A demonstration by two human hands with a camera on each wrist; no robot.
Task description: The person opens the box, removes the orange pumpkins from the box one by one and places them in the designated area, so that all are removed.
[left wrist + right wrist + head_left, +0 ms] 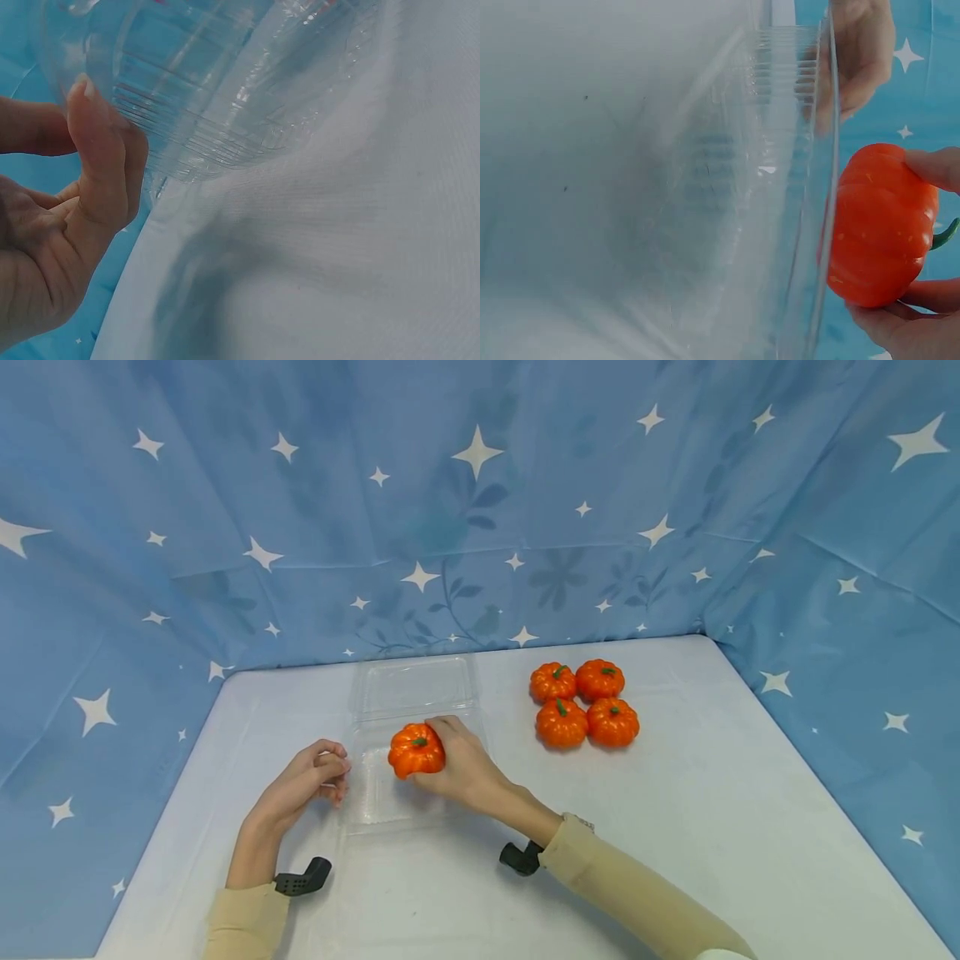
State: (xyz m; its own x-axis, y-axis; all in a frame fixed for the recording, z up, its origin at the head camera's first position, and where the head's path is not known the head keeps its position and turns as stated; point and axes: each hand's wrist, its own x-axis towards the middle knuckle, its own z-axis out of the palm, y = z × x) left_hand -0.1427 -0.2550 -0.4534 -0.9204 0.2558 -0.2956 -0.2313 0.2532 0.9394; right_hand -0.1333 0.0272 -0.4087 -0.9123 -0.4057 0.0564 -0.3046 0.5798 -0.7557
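Observation:
My right hand [465,764] grips a small orange pumpkin [417,752] by its side, thumb and fingers spread around it, over a clear plastic clamshell box [375,802]. The pumpkin's green stem shows in the head view; in the right wrist view the pumpkin [881,225] appears beyond the box's rim [829,187]. At the box's left edge, my left hand [309,779] has its fingers curled, the fingertips pinching at the rim. The left wrist view shows these fingers [101,157] against the ridged plastic wall [195,135].
The box's hinged lid [416,687] lies folded back behind it. Several more orange pumpkins [562,724] stand in a close cluster to the right on the white table [712,793]. A blue star-patterned curtain [480,527] hangs behind and along both sides.

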